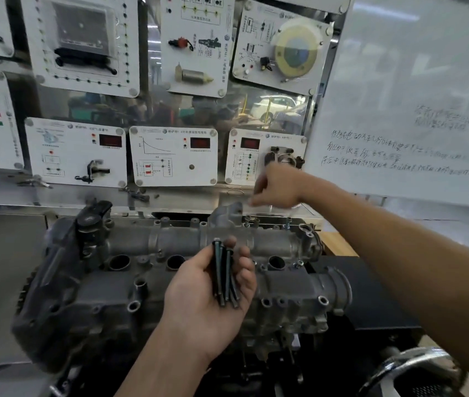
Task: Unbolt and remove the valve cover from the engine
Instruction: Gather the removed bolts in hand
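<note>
Closest to the lens, the left hand (207,290) lay palm up over the middle of the valve cover (107,287), fingers curled round a bundle of long dark bolts (222,270) whose heads stood up past the fingertips. Farther back, the right hand (277,187) reached over the cover's far right corner with its fingers pointing down; motion blur hid whether it pinched anything. The grey cover sat on the engine (290,325), its plug wells open to view, with a black timing housing (53,282) hard against its left end. Behind it, a metal ledge (184,197) ran just beside its rear edge, with training panels (173,156) rising above that. Open room lay to the left over a flat grey surface (4,282) and to the right over a black platform (370,296), below a whiteboard (416,110).
</note>
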Available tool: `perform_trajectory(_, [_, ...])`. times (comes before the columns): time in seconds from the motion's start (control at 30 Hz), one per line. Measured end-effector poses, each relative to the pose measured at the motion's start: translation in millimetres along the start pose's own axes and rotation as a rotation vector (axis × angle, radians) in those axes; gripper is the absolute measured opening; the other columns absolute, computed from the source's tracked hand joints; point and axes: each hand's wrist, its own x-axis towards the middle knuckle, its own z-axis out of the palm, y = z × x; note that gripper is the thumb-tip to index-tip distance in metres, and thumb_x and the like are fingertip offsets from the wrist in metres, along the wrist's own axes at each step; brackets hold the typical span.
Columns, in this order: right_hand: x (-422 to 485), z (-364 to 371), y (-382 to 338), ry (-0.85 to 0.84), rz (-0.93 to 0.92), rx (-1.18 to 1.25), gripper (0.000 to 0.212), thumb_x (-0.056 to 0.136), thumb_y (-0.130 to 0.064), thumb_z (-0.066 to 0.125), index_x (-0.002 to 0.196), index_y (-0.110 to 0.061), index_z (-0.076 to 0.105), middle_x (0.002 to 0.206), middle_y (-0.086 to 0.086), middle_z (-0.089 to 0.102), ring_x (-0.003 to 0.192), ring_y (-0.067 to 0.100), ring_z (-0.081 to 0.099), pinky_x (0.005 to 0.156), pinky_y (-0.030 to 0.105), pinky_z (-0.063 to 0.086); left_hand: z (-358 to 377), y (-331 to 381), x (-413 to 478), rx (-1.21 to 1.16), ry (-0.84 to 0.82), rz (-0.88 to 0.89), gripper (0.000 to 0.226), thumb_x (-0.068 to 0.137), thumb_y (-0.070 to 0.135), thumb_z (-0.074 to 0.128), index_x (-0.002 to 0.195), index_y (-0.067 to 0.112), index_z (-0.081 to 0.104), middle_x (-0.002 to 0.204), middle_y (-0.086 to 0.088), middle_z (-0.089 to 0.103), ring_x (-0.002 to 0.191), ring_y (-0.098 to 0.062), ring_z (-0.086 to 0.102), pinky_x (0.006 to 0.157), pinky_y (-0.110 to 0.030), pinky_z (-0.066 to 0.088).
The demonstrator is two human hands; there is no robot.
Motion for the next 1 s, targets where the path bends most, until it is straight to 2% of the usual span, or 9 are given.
perform_trajectory(0.07, [4,22,8,-0.094,0.010,0.008,0.027,0.087,-0.036,0.070,0.093,-0.012,0.079,0.085,-0.002,0.075,0.079,0.015,0.068,0.074,0.027,0.054,2,2,3,0.014,-0.012,0.004,0.030,0.100,0.025,0.044,0.100,0.006,0.066,0.083,-0.014,0.067,0.058,-0.019,0.061,0.047,-0.024,0.052])
perform_trajectory(0.2, [9,34,9,-0.059,-0.050,0.074,0.018,0.082,-0.030,0.069,0.073,-0.018,0.078,0.058,-0.011,0.068,0.054,0.001,0.058,0.050,0.014,0.044,8,3,12,0.046,-0.018,0.009,0.031,0.100,0.025,0.043,0.099,0.006,0.068,0.088,-0.016,0.070,0.060,-0.020,0.064,0.051,-0.023,0.054])
perform_trajectory(0.4, [5,12,4,-0.025,-0.195,-0.056,0.035,0.096,-0.028,0.060,0.082,0.002,0.072,0.074,0.011,0.070,0.064,0.022,0.060,0.067,0.034,0.051,13,0,21,0.065,-0.002,0.023,0.034,0.101,0.026,0.041,0.113,0.007,0.066,0.096,-0.016,0.070,0.065,-0.023,0.068,0.054,-0.026,0.056])
perform_trajectory(0.5, [-10,-37,0,0.091,-0.224,0.148,0.030,0.097,-0.029,0.059,0.085,-0.006,0.074,0.075,0.002,0.073,0.062,0.015,0.062,0.060,0.021,0.050,13,-1,22,0.078,-0.017,0.033,0.032,0.101,0.027,0.041,0.110,0.008,0.065,0.096,-0.016,0.069,0.068,-0.024,0.067,0.056,-0.027,0.056])
perform_trajectory(0.6, [-33,-68,-12,-0.139,-0.293,0.384,0.023,0.096,-0.028,0.061,0.083,-0.013,0.073,0.068,-0.005,0.070,0.058,0.007,0.059,0.056,0.022,0.050,17,-7,27,0.089,-0.004,0.040,0.031,0.102,0.026,0.040,0.104,0.007,0.065,0.090,-0.015,0.069,0.067,-0.025,0.066,0.057,-0.027,0.055])
perform_trajectory(0.73, [-41,-34,-33,-0.370,-0.314,0.045,0.026,0.096,-0.030,0.061,0.087,-0.010,0.074,0.073,-0.004,0.071,0.061,0.008,0.060,0.061,0.019,0.046,25,-20,36,0.074,-0.033,-0.014,0.037,0.101,0.025,0.040,0.108,0.003,0.069,0.092,-0.013,0.069,0.067,-0.022,0.066,0.057,-0.025,0.056])
perform_trajectory(0.8, [-37,-18,-24,-0.291,-0.309,-0.057,0.025,0.093,-0.034,0.064,0.090,-0.013,0.077,0.079,-0.004,0.074,0.067,0.006,0.063,0.060,0.015,0.041,25,-25,40,0.070,-0.048,-0.041,0.038,0.101,0.026,0.041,0.110,0.002,0.069,0.089,-0.013,0.068,0.064,-0.020,0.064,0.054,-0.024,0.056])
perform_trajectory(0.9, [-35,-25,7,-0.036,-0.274,0.090,0.026,0.088,-0.040,0.069,0.086,-0.016,0.079,0.072,-0.003,0.072,0.057,0.001,0.055,0.057,0.016,0.043,26,-32,41,0.070,-0.067,-0.062,0.036,0.102,0.029,0.041,0.105,0.004,0.067,0.082,-0.014,0.066,0.059,-0.020,0.063,0.052,-0.023,0.055])
perform_trajectory(1.0, [-27,-25,43,0.030,-0.074,0.016,0.031,0.087,-0.045,0.070,0.095,-0.016,0.078,0.083,-0.012,0.071,0.070,-0.001,0.060,0.072,0.023,0.046,27,-35,41,0.088,-0.050,-0.061,0.033,0.102,0.026,0.040,0.098,0.005,0.066,0.079,-0.014,0.065,0.058,-0.020,0.062,0.053,-0.022,0.054])
